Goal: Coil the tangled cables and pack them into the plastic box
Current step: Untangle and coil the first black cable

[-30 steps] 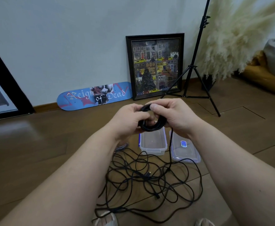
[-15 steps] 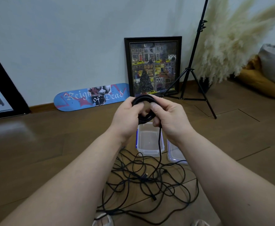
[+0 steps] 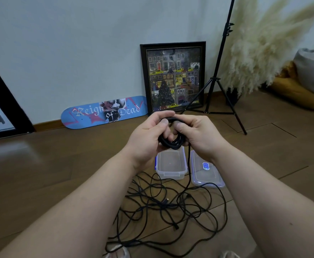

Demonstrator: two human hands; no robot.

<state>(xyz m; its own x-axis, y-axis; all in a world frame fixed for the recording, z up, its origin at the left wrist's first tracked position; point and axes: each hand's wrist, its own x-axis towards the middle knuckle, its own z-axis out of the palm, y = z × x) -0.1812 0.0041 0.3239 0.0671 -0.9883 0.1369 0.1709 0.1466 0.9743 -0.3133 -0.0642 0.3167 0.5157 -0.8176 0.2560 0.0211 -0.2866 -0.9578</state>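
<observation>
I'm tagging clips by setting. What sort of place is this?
Likely a room in a home, on its wooden floor: a framed picture and a skateboard deck lean on the wall, with pampas grass and cushions nearby.

The blue skateboard deck [image 3: 104,112] leaning against the wall carries pale gothic lettering that reads "Reign of Dead", the small "of" set on a dark patch at its middle. The clear lid [image 3: 206,172] lying on the floor bears a small blue sticker [image 3: 205,166], probably a brand label, but its print is too small to read.
</observation>
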